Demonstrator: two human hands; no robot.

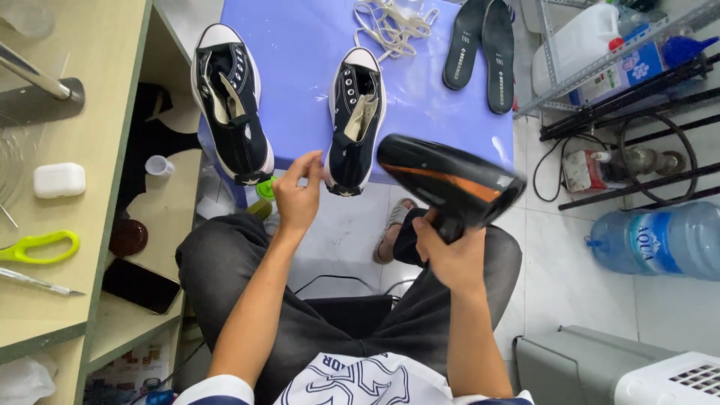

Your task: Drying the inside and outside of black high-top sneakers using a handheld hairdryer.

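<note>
Two black high-top sneakers with white toe caps stand on a purple mat [300, 45], one on the left [231, 105] and one in the middle [355, 120]. My left hand [298, 196] reaches toward the heel of the middle sneaker, fingers apart and just short of it. My right hand [450, 251] grips the handle of a black and orange hair dryer [446, 180], whose nozzle points toward that same sneaker. White laces [391, 26] and two black insoles [484, 49] lie at the far end of the mat.
A wooden shelf unit [90, 150] at left holds green-handled scissors [37, 247], a white earbud case [58, 180] and a dark phone [140, 285]. At right stand a metal rack [600, 67], a blue water jug [664, 240] and a grey appliance [615, 367].
</note>
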